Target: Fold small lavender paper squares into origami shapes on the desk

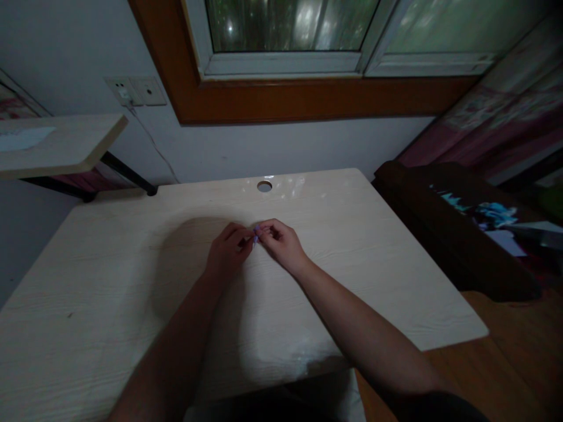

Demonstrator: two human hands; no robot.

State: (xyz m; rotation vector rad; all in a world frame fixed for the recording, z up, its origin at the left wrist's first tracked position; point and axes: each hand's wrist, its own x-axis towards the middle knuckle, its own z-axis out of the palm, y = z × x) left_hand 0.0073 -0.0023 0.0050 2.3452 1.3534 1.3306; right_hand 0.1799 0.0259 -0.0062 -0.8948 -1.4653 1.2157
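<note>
My left hand (227, 251) and my right hand (281, 243) meet over the middle of a pale wooden table (109, 275). Both have their fingers curled and pinched together on a tiny pale purple piece (256, 234) held between the fingertips. The piece is mostly hidden by the fingers, so I cannot make out what it is. Both forearms reach in from the near edge of the table.
A round cable hole (264, 186) sits near the table's far edge. A second pale tabletop (57, 143) stands at the left, under a wall socket (134, 91). A dark wooden piece of furniture (444, 228) with blue and white items lies to the right, below a window (290, 35).
</note>
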